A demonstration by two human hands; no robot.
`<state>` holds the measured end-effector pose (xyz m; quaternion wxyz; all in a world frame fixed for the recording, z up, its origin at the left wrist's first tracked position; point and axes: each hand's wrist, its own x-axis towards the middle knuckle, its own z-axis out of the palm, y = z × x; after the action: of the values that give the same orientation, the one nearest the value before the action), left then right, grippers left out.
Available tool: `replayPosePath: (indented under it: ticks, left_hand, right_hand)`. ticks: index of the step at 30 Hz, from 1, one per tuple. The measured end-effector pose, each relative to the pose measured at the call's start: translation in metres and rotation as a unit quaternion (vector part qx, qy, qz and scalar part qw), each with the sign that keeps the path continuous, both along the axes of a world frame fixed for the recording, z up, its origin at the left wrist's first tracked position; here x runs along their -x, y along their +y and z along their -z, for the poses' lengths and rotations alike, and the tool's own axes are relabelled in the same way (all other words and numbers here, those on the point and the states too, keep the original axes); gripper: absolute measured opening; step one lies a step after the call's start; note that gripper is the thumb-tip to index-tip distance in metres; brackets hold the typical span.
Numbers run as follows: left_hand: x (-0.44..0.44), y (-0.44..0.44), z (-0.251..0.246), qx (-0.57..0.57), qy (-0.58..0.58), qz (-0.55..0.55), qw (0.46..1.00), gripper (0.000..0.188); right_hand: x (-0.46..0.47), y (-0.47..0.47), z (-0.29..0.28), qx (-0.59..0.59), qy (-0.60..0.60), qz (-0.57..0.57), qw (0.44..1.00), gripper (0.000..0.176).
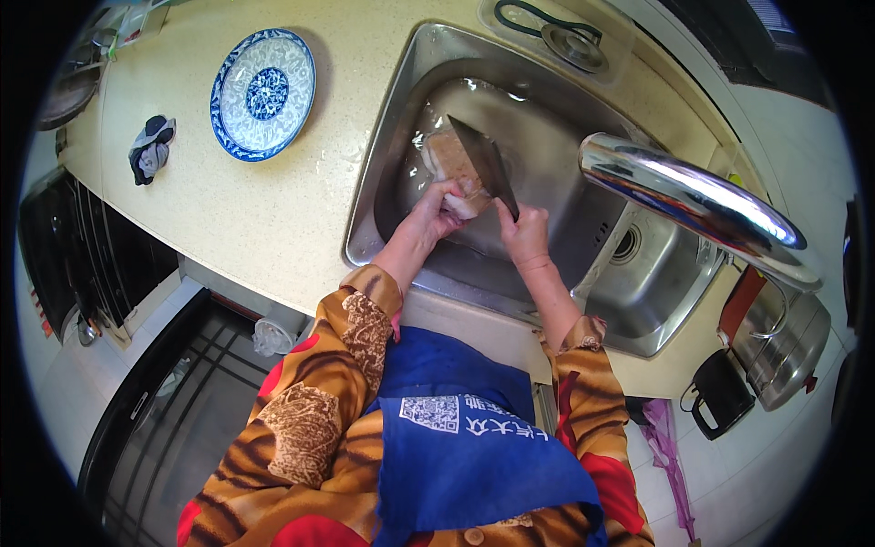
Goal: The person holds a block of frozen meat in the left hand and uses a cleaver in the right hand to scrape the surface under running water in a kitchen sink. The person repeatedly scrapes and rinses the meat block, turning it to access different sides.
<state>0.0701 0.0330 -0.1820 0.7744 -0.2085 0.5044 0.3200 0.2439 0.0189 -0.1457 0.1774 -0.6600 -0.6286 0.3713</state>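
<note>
Over the large steel sink basin (547, 150), my left hand (437, 212) grips the near end of a slab of meat (451, 157), its skin side facing up. My right hand (525, 232) is closed around the handle of a cleaver (484, 154). The dark, broad blade lies along the right side of the slab, tilted, its tip pointing toward the far left. Whether the edge touches the skin cannot be told. Water stands in the basin below. The cleaver's handle is mostly hidden in my right fist.
A chrome faucet (697, 198) arches over the right side, above a smaller sink basin (636, 280). On the counter (294, 205) to the left sit a blue-and-white plate (265, 96) and a crumpled cloth (152, 150). A steel kettle (786, 349) and black mug (723, 395) stand right.
</note>
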Motion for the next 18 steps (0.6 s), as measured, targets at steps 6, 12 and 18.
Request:
replayPosePath:
  ticks: [6,12,18]
  left_hand:
    - [0.018,-0.002,-0.005,0.006,-0.034,0.012,0.999,0.064]
    - [0.008,-0.009,0.011,0.010,-0.029,-0.029,0.999,0.065]
    - [0.014,-0.017,0.026,-0.030,-0.047,-0.033,0.998,0.070]
  right_hand:
    - [-0.031,0.010,0.013,-0.006,-0.035,0.066,0.997,0.029]
    - [-0.001,-0.015,-0.007,0.135,0.120,0.131,0.975,0.031]
    - [-0.012,-0.008,0.007,0.090,-0.010,0.045,0.995,0.031]
